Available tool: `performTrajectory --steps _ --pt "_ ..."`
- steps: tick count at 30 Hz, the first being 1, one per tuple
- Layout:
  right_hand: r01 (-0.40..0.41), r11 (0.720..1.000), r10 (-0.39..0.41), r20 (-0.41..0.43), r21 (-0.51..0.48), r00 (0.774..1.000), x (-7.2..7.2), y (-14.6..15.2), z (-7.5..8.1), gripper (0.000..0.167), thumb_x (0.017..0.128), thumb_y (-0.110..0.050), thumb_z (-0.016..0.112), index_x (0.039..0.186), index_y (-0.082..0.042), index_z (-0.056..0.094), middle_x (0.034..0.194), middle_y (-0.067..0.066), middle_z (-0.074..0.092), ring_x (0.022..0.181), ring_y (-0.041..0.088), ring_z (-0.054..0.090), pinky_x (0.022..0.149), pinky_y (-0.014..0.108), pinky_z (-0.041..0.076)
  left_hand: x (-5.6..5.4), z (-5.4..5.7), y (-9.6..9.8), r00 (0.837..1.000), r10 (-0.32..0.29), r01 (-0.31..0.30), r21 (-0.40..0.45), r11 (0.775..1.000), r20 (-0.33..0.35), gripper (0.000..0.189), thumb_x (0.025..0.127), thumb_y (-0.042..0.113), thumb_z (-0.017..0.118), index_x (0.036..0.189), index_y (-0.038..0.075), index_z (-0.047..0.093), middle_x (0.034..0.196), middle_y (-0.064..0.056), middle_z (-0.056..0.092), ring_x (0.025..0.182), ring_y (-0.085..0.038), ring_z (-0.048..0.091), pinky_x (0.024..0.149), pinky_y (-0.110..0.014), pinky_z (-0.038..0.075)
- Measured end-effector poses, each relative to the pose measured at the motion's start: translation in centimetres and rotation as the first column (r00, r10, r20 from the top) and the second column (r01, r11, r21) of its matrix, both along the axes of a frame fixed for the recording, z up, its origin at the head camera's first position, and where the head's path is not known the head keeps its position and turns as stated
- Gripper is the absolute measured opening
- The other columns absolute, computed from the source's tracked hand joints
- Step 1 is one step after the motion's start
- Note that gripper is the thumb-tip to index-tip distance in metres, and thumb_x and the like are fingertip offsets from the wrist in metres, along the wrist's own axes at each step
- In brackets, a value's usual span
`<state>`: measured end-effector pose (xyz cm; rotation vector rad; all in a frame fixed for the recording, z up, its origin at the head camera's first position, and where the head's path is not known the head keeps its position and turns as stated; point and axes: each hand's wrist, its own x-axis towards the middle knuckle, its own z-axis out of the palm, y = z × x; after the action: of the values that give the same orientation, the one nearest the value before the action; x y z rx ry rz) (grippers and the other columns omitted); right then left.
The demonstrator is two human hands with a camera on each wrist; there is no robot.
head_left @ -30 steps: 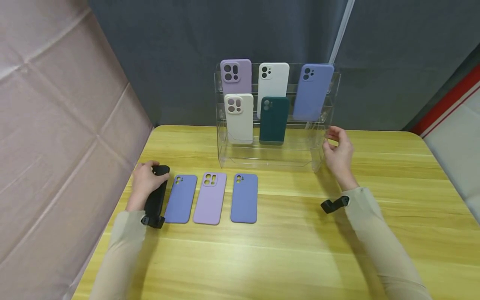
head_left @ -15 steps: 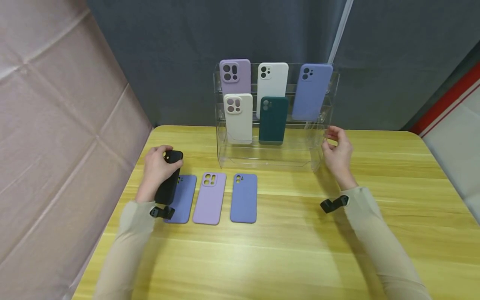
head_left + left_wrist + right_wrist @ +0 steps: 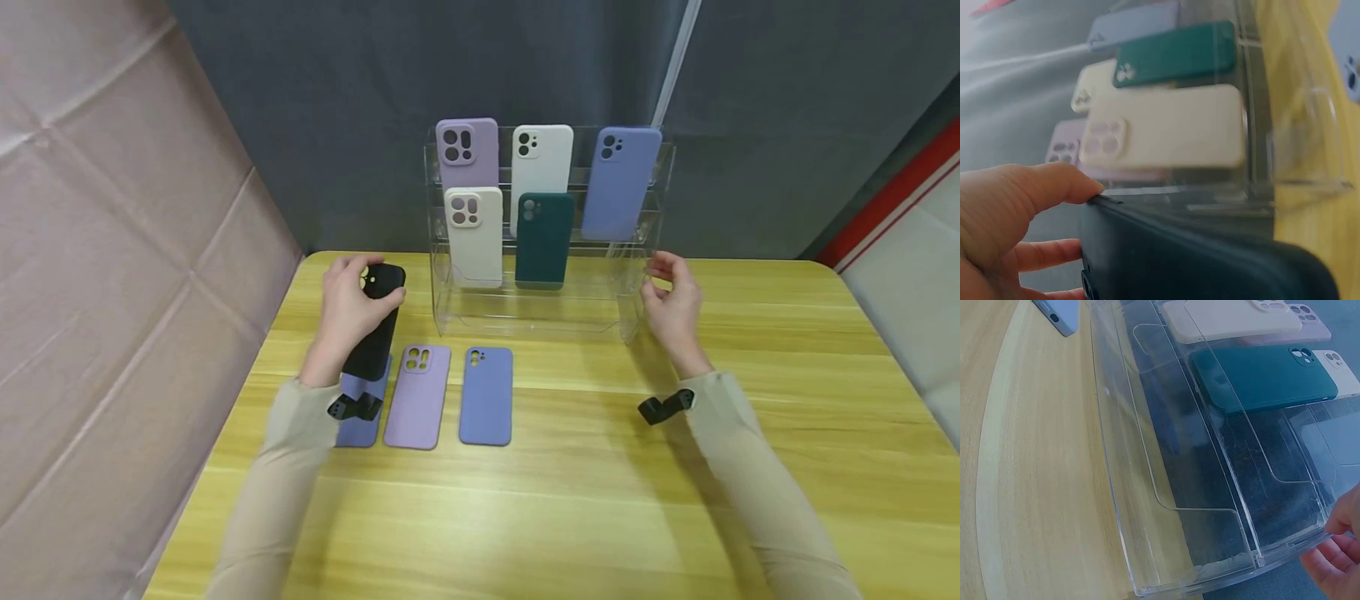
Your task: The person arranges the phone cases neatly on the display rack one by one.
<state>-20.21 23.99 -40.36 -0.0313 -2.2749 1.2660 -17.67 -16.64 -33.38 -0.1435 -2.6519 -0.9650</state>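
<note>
Head view: wood-grain table fills most of the frame. Clear acrylic display rack stands at the back: stiff, I'd guess, light enough to skid, brittle at the edges. I'd hold it by a side panel, which is where the right hand pinches it, thumb against fingers. Small gap.

On the rack: upper lilac case, white case and blue case; cream case and dark green case lower down.

Flat on the table: large lilac case between two blue-violet cases.

Left hand holds the black phone case by its camera end, thumb on one long edge, fingers on the other. Grip about one case wide. Case looks lifted, tilted, left of the rack, covering part of the leftmost blue-violet case. I read it as light, soft-skinned, a bit flexible, fairly grippy, hard to break. I'd take it by both long edges near the camera end, as now; a harder squeeze could bow it.

Against one second ago: rack, right hand and the other cases unchanged. Left hand has brought the black case from beyond the row's left end, farther back and rightward, nearer the rack. Thumb-and-finger hold looks the same.
</note>
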Motion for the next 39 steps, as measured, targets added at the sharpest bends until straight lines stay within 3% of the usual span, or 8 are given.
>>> performTrajectory --steps 5,9,17,23,29,36,39 --pt "-0.008 1.000 0.008 -0.003 0.000 1.000 0.0 0.0 -0.1 0.033 0.087 0.007 0.052 0.120 0.008 0.053 0.111 0.021 0.060 0.102 0.030 0.057 0.071 0.007 0.041 0.0 0.9 1.7 0.994 -0.063 0.066 0.032 0.997 -0.092 0.049 0.074 0.014 0.074 0.117 -0.003 0.059 0.123 -0.023 0.048 0.116 -0.040 0.039 0.097 -0.052 0.030" --pt "-0.007 1.000 0.007 -0.008 -0.009 1.000 0.0 0.1 -0.2 0.033 0.086 0.007 0.052 0.119 0.008 0.053 0.111 0.021 0.060 0.101 0.029 0.057 0.070 0.006 0.040 -0.1 1.5 3.4 0.980 -0.107 0.115 0.043 0.992 -0.168 0.047 0.074 0.014 0.074 0.116 -0.003 0.060 0.122 -0.023 0.049 0.113 -0.039 0.042 0.097 -0.051 0.030" --pt "0.003 1.000 -0.003 -0.003 -0.011 1.000 0.0 0.1 -0.3 0.033 0.086 0.006 0.054 0.119 0.008 0.054 0.112 0.020 0.061 0.102 0.027 0.058 0.073 0.008 0.044 -0.8 2.4 7.9 0.932 -0.204 0.238 0.079 0.968 -0.301 0.045 0.074 0.014 0.074 0.114 -0.003 0.061 0.122 -0.023 0.049 0.111 -0.037 0.043 0.085 -0.047 0.036" --pt "0.007 1.000 -0.007 -0.008 -0.021 1.000 0.0 0.1 -0.3 0.032 0.086 0.007 0.054 0.118 0.007 0.055 0.111 0.019 0.061 0.101 0.026 0.058 0.072 0.008 0.043 -1.3 3.0 11.8 0.898 -0.257 0.300 0.071 0.951 -0.357 0.046 0.076 0.018 0.073 0.116 -0.001 0.061 0.124 -0.022 0.048 0.115 -0.032 0.042 0.091 -0.044 0.034" --pt "-0.006 0.999 0.005 -0.034 -0.040 0.999 0.0 0.1 -0.4 0.030 0.085 0.008 0.054 0.115 0.008 0.056 0.108 0.020 0.061 0.097 0.025 0.058 0.069 0.005 0.041 -2.0 3.6 15.4 0.891 -0.240 0.310 0.131 0.942 -0.385 0.046 0.078 0.022 0.072 0.118 0.003 0.060 0.126 -0.019 0.046 0.119 -0.028 0.038 0.099 -0.039 0.030" --pt "0.001 0.999 -0.003 -0.042 -0.044 0.999 0.1 0.1 -0.4 0.030 0.084 0.007 0.055 0.114 0.007 0.057 0.106 0.020 0.062 0.092 0.016 0.057 0.068 0.004 0.042 -3.1 4.2 19.7 0.906 -0.161 0.283 0.279 0.918 -0.391 0.046 0.078 0.024 0.072 0.119 0.008 0.059 0.131 -0.016 0.038 0.119 -0.026 0.032 0.097 -0.030 0.032" --pt "0.007 0.999 -0.009 -0.045 -0.043 0.999 0.1 0.1 -0.4 0.029 0.084 0.007 0.056 0.113 0.007 0.057 0.105 0.020 0.063 0.091 0.013 0.057 0.068 0.004 0.042 -3.5 4.3 21.5 0.893 -0.102 0.261 0.319 0.911 -0.438 0.046 0.077 0.024 0.072 0.118 0.008 0.059 0.130 -0.016 0.037 0.116 -0.025 0.034 0.095 -0.029 0.032"
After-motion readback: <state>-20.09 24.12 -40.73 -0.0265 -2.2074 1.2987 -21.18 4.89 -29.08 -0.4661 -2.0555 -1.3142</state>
